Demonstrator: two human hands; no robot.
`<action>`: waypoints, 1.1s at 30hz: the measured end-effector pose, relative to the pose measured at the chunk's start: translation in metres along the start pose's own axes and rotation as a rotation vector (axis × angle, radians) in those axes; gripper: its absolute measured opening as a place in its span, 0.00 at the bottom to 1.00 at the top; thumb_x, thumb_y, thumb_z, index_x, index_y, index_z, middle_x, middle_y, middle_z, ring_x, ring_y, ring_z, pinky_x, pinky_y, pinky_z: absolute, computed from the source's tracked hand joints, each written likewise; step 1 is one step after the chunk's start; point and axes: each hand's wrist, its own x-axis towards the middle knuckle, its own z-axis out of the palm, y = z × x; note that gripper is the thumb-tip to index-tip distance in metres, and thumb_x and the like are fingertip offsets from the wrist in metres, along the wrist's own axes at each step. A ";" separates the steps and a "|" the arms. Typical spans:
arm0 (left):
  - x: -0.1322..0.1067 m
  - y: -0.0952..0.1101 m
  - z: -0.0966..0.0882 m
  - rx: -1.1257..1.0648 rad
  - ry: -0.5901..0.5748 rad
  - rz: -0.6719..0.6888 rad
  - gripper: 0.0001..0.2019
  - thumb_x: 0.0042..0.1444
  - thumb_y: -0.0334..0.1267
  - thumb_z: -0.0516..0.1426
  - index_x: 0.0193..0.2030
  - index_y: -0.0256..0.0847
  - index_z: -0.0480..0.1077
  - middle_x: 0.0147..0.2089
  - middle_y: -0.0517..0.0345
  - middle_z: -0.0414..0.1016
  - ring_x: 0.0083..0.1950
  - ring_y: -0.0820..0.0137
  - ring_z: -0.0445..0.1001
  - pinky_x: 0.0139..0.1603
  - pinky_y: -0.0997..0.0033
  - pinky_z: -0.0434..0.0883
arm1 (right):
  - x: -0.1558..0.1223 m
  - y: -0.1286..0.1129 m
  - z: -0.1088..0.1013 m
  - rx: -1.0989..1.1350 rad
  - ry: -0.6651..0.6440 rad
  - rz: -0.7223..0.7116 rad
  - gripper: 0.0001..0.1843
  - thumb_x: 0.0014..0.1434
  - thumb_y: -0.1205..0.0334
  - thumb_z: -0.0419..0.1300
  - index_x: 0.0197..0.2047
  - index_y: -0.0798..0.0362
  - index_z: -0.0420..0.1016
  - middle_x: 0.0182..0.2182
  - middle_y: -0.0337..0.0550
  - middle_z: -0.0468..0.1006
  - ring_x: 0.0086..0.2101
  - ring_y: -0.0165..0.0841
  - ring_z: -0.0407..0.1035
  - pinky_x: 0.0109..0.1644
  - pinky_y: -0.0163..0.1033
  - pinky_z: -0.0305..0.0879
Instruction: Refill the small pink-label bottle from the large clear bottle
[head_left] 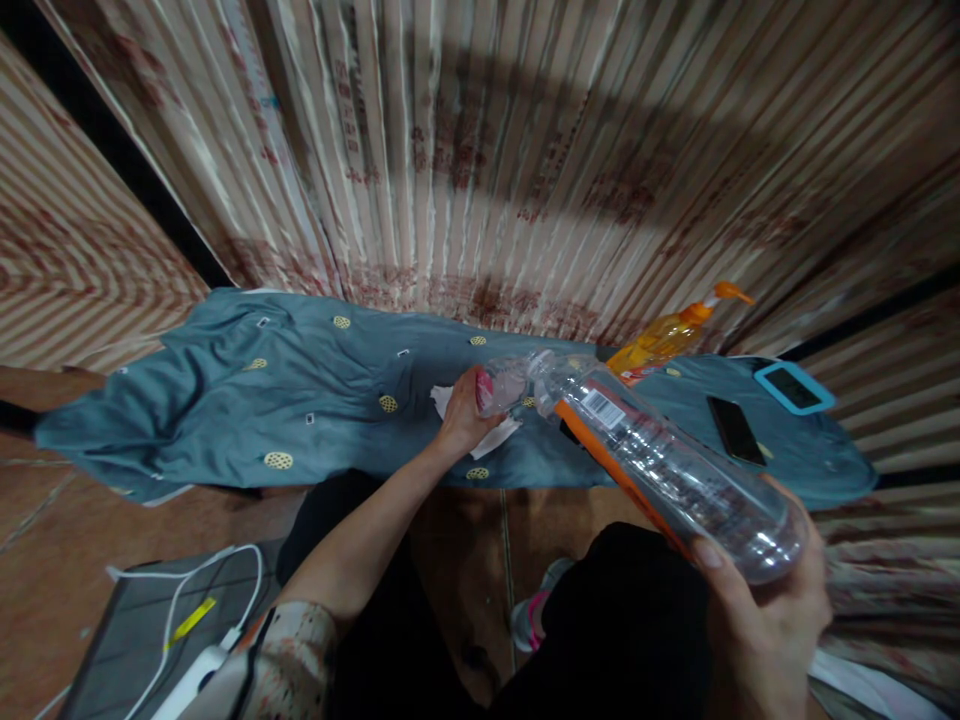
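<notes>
Head view, my right hand (765,590) gripping the base of a clear plastic bottle (660,470), long axis lower right to upper left, neck pointing at my left hand (465,410), closed on it, over the blue-clothed desk (300,400).

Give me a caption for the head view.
Right hand holds a clear plastic bottle by its base; left hand grips its neck above white paper on blue cloth.

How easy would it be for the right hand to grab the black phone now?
Probably not easy: the right hand is wrapped around the base of the clear bottle, so it is full. The black phone lies uncovered on the blue cloth close by.
</notes>
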 end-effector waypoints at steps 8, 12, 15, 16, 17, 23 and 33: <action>0.000 -0.001 0.000 0.033 -0.012 0.004 0.47 0.46 0.33 0.78 0.72 0.40 0.65 0.70 0.38 0.78 0.73 0.43 0.79 0.77 0.40 0.75 | -0.001 -0.003 -0.001 -0.047 -0.005 0.004 0.56 0.56 0.35 0.77 0.79 0.52 0.69 0.69 0.58 0.75 0.63 0.61 0.72 0.72 0.69 0.62; 0.000 -0.001 -0.001 0.053 -0.015 -0.001 0.46 0.46 0.32 0.78 0.71 0.41 0.65 0.70 0.39 0.79 0.72 0.44 0.79 0.76 0.41 0.75 | 0.000 -0.004 -0.003 -0.072 -0.011 -0.004 0.56 0.56 0.34 0.78 0.79 0.52 0.70 0.69 0.57 0.75 0.61 0.59 0.73 0.70 0.67 0.65; 0.000 -0.001 0.000 0.043 -0.010 0.001 0.46 0.45 0.32 0.78 0.71 0.41 0.66 0.69 0.40 0.79 0.71 0.44 0.80 0.76 0.42 0.76 | 0.000 -0.003 -0.003 -0.060 -0.006 -0.019 0.55 0.56 0.35 0.78 0.79 0.51 0.71 0.68 0.57 0.76 0.60 0.59 0.74 0.71 0.67 0.64; 0.000 -0.001 0.000 0.038 -0.008 0.003 0.46 0.45 0.32 0.78 0.71 0.41 0.66 0.69 0.41 0.79 0.71 0.44 0.80 0.76 0.42 0.76 | 0.000 -0.003 -0.003 -0.053 -0.005 -0.019 0.55 0.55 0.35 0.78 0.79 0.52 0.71 0.68 0.57 0.76 0.60 0.58 0.74 0.71 0.67 0.63; 0.000 -0.001 0.000 0.034 -0.004 0.005 0.46 0.45 0.32 0.78 0.71 0.41 0.66 0.69 0.41 0.79 0.71 0.45 0.80 0.76 0.42 0.76 | -0.001 -0.003 -0.003 -0.042 -0.004 -0.014 0.56 0.55 0.35 0.78 0.79 0.52 0.71 0.68 0.57 0.76 0.60 0.58 0.73 0.71 0.66 0.63; 0.000 -0.002 0.000 0.008 0.011 0.027 0.45 0.45 0.32 0.78 0.70 0.41 0.67 0.68 0.41 0.80 0.70 0.45 0.80 0.75 0.41 0.77 | 0.000 -0.005 -0.003 -0.018 -0.003 0.008 0.55 0.55 0.36 0.79 0.79 0.51 0.71 0.66 0.56 0.77 0.58 0.55 0.74 0.71 0.66 0.62; 0.000 -0.006 0.000 -0.011 0.007 0.038 0.46 0.45 0.34 0.79 0.70 0.42 0.67 0.68 0.42 0.80 0.71 0.45 0.80 0.75 0.40 0.76 | -0.001 -0.006 -0.002 -0.012 0.005 0.025 0.56 0.54 0.36 0.80 0.79 0.49 0.71 0.68 0.56 0.77 0.62 0.60 0.73 0.71 0.67 0.62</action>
